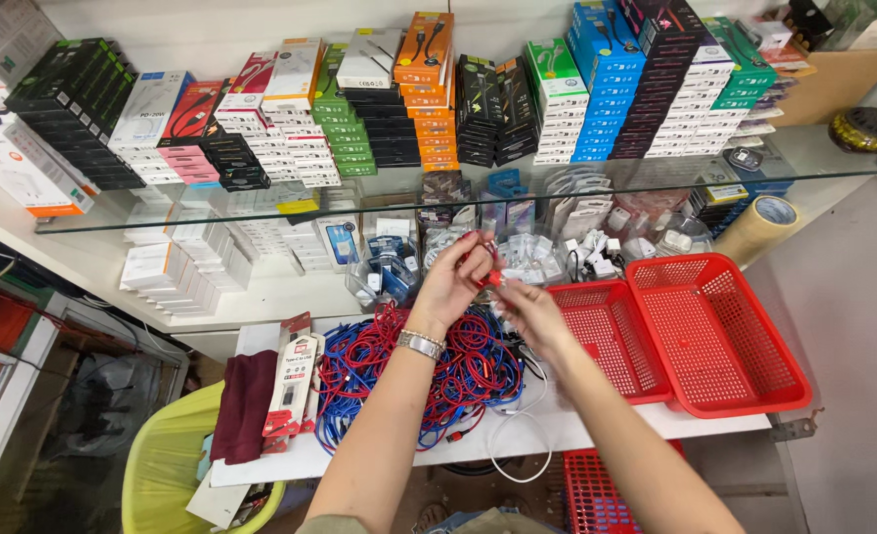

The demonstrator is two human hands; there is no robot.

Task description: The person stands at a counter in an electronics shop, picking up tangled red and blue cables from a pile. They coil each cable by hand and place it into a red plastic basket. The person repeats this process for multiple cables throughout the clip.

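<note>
My left hand [453,280] and my right hand [529,311] meet above a tangled pile of red and blue cables [414,376] on a white table [597,423]. Both pinch one red cable [490,280] between the fingers, its end held up near the left fingertips. A silver bracelet [421,343] sits on my left wrist. The cable's lower part drops into the pile below.
Two red mesh baskets [715,331] stand at the right of the table. Packaged cables [290,386] and a maroon cloth [244,405] lie at the left. Stacked boxes [597,84] fill a glass shelf [458,193]. A tape roll [760,225] and a yellow-green bin [162,465] are nearby.
</note>
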